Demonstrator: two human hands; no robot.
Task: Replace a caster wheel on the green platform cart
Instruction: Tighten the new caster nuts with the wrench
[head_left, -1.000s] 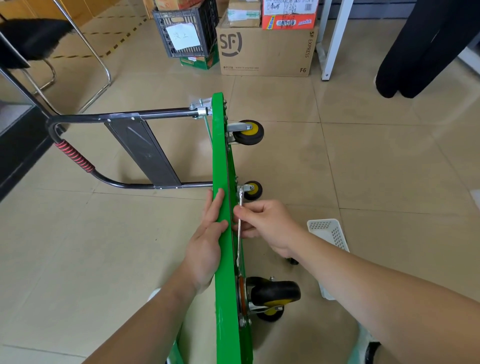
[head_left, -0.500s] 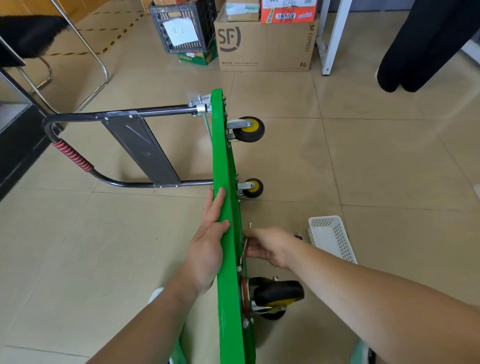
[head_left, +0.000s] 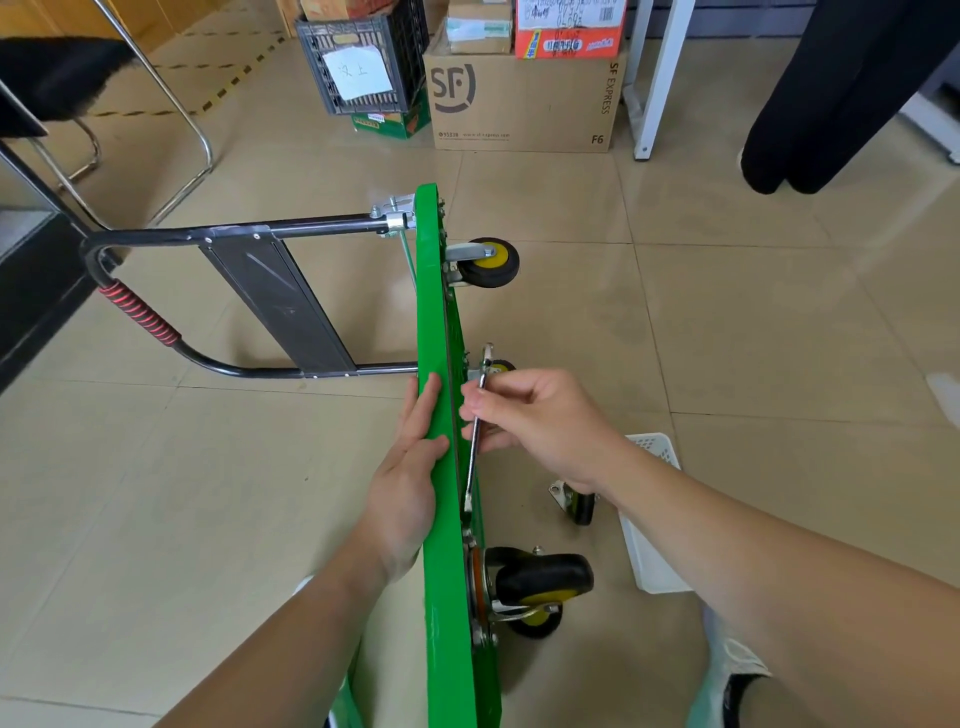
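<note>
Right hand (head_left: 540, 421) first, centre frame: my fingers are curled and pinching a slim metal wrench (head_left: 472, 457) by its shank. The wrench runs almost parallel to the cart's underside, its lower end down by the deck and its upper end poking up past my fingertips; I can't tell whether it sits on a bolt. Just left of it, my left hand (head_left: 410, 478) lies flat on the green platform cart (head_left: 441, 322), fingers straight along the top face and thumb laid on the upper edge.

The cart stands on its side, the deck a narrow green strip from bottom centre up to mid-frame, wheels pointing right. Below my hands, a mounted caster (head_left: 540, 577), black tyre on a yellow hub, with its plate against the deck. A far caster (head_left: 491, 262) shows at the top end, and another peeks out behind the wrench.

On the tiles under my right wrist lies a loose caster (head_left: 576, 504), right beside a white basket (head_left: 652, 545). The cart's black handle (head_left: 140, 314), with red-striped grip, reaches out to the left. Upper frame: a cardboard box (head_left: 524, 104) and a dark crate (head_left: 363, 57).
</note>
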